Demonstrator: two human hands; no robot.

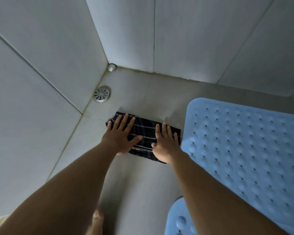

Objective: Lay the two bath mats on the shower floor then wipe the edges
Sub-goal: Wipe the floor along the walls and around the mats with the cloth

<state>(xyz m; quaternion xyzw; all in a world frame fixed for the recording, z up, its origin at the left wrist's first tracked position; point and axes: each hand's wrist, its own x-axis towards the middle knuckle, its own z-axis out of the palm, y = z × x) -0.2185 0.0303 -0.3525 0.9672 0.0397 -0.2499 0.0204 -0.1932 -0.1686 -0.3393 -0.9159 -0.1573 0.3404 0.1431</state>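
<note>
A dark cloth with thin white stripes (147,131) lies flat on the grey shower floor (136,180). My left hand (120,134) presses on its left part with fingers spread. My right hand (165,143) presses flat on its right part, close to the rim of a blue bath mat (248,146) with rows of bumps and small holes. That mat lies on the floor at the right. A second blue mat (178,219) shows at the bottom edge, partly hidden by my right forearm.
A round metal drain (102,93) sits in the floor near the left wall. A small shiny metal cap (111,67) is in the far corner. Tiled walls (46,61) rise on the left and behind. A bare foot (96,221) shows at the bottom.
</note>
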